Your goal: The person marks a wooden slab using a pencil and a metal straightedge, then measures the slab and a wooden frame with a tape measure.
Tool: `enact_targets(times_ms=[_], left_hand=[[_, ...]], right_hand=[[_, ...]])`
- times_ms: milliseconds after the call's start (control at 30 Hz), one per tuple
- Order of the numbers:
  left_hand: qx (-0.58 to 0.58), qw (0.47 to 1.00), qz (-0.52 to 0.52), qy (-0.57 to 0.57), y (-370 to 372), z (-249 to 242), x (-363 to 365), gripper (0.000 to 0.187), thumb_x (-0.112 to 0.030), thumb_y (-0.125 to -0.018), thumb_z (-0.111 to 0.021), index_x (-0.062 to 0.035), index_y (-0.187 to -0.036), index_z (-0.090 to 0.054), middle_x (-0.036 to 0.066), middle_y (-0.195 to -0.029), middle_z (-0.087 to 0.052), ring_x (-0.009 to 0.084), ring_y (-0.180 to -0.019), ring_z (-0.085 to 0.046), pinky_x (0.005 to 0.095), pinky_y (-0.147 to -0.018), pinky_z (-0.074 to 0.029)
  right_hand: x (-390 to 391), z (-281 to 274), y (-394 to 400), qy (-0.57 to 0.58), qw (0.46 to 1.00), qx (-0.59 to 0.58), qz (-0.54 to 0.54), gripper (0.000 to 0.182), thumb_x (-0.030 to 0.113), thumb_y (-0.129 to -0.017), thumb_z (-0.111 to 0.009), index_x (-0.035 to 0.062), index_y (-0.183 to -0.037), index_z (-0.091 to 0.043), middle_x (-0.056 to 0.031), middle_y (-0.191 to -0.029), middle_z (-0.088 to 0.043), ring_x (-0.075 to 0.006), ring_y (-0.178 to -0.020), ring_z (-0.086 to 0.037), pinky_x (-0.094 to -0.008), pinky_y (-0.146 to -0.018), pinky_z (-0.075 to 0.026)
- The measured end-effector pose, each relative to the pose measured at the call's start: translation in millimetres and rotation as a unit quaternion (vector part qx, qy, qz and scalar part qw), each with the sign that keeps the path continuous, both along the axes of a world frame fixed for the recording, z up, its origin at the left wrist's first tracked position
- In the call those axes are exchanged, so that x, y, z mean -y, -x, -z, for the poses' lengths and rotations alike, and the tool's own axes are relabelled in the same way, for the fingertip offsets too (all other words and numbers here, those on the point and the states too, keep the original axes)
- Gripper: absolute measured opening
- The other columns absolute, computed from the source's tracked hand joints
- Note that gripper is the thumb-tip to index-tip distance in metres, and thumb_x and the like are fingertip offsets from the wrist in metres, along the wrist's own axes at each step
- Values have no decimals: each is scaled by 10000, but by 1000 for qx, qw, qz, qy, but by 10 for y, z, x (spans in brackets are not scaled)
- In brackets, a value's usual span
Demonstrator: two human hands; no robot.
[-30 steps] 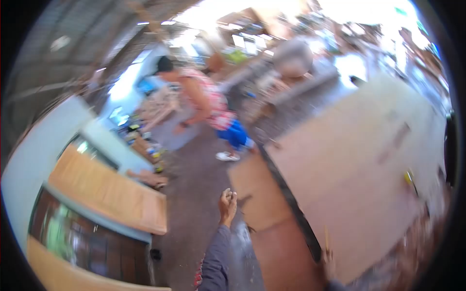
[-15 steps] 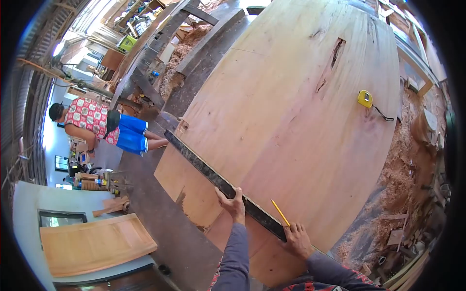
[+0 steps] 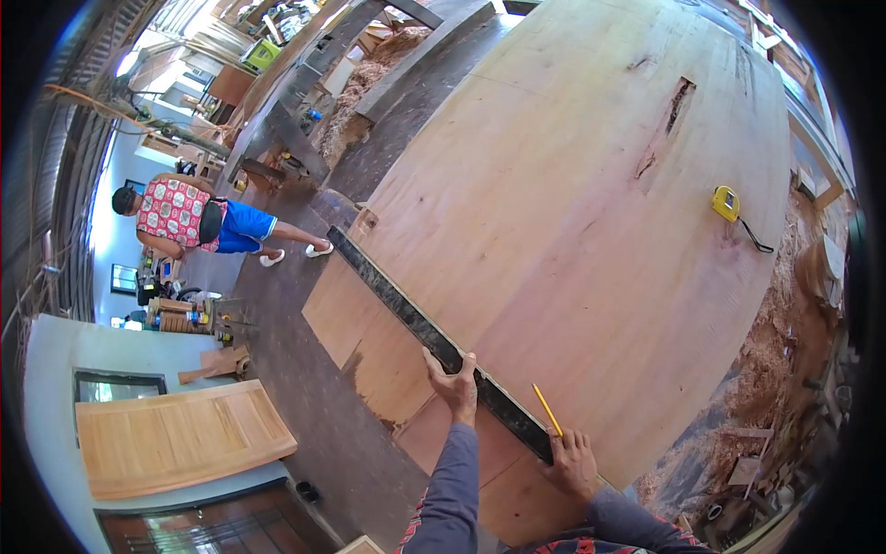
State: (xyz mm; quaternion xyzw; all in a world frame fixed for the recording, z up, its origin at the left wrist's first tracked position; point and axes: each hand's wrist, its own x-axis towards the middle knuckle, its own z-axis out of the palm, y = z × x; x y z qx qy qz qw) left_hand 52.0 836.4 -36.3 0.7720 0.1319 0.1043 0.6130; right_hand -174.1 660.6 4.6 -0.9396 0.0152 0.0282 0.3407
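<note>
A long dark straight bar (image 3: pixel 397 303) lies diagonally across a large wooden slab (image 3: pixel 554 222). My left hand (image 3: pixel 455 388) grips the bar near its middle, thumb and fingers on its two long edges. At the bar's lower right end is my right hand (image 3: pixel 572 462), its fingers closed around a yellow pencil (image 3: pixel 546 409) and resting against the bar's end. The pencil's tip points away over the slab. A yellow tape measure (image 3: pixel 725 203) with a black strap sits on the slab's right part. A long crack (image 3: pixel 679 103) shows near the slab's far end.
Another person (image 3: pixel 198 217) in a patterned top and blue shorts stands at the left, beyond the slab. A wooden panel (image 3: pixel 185 439) is at the lower left. Wood shavings (image 3: pixel 757 360) cover the floor at the right. A wooden frame (image 3: pixel 286 120) stands at the upper left.
The view has shifted, so the slab and tape measure appear further right. The other person's legs are now apart, with both shoes visible. Both my hands keep their places on the bar.
</note>
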Motion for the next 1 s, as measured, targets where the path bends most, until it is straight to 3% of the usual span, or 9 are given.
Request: enact_targets(times_ms=[100,133,233,633,767,800,867,933,1000], left_hand=[[-12,1000,5,-18,-2,20,-45,971,-116,-735,-802,142,-1502,-264,300,-1525,-360,360,-1426,-367,388,-1190,-277],[-5,999,17,-47,-9,24,-67,935,-24,-769,-773,139,-1513,-230,194,-1435,-484,240,-1270,-510,310,-1095,-384],[4,997,9,-70,2,29,-69,939,-41,-768,-780,148,-1506,-231,201,-1414,-497,247,-1249,-523,315,-1089,-392],[-28,991,8,-133,22,-55,-81,1044,-282,-731,-829,96,-1521,-261,320,-1491,-380,427,-1412,-344,463,-1183,-281],[13,987,22,-158,22,-126,-16,954,-241,-785,-762,118,-1515,-263,328,-1536,-340,418,-1437,-347,434,-1202,-263],[19,961,0,-276,57,77,-87,953,-283,-807,-736,105,-1525,-244,338,-1546,-319,439,-1449,-323,477,-1209,-243],[-22,952,-3,-304,76,144,-66,968,-383,-853,-695,71,-1549,-198,339,-1572,-262,467,-1481,-233,517,-1219,-174],[-36,936,4,-350,79,238,-78,984,-496,-900,-659,54,-1556,-175,335,-1574,-255,454,-1476,-238,527,-1206,-151],[-31,929,1,-369,63,181,-45,902,-502,-956,-592,45,-1555,-198,331,-1562,-283,441,-1472,-246,540,-1197,-152]], right_hand=[[-17,5,-5,-6,1000,5,5,730,296,-701,-826,-16,-1298,-547,-178,-1143,-563,-350,-1063,-560,-454,-929,-456],[-20,3,-3,-7,1000,7,6,739,285,-693,-834,-10,-1302,-537,-184,-1123,-557,-360,-1053,-559,-458,-925,-456],[-25,2,-7,-9,1000,10,5,734,290,-697,-836,-3,-1300,-536,-187,-1120,-556,-362,-1048,-557,-461,-925,-455],[-52,43,23,5,1000,8,7,747,311,-706,-822,-8,-1319,-539,-182,-1147,-567,-350,-1067,-560,-463,-931,-461],[-106,167,125,10,999,-11,39,669,360,-727,-801,-1,-1236,-560,-212,-1086,-557,-416,-1020,-563,-494,-881,-482],[-154,274,179,0,998,-8,54,678,388,-730,-795,-5,-1232,-564,-216,-1072,-555,-425,-1010,-564,-498,-865,-487],[-111,113,108,1,999,-27,22,604,243,-824,-715,4,-1346,-528,-238,-1127,-569,-446,-1060,-563,-516,-872,-491],[-75,529,270,68,996,-55,-15,697,448,-897,-683,17,-1409,-490,-260,-1246,-578,-435,-1181,-546,-522,-965,-486],[-58,655,342,77,996,-38,-11,688,426,-890,-698,21,-1407,-492,-255,-1211,-588,-422,-1121,-579,-518,-927,-500]])
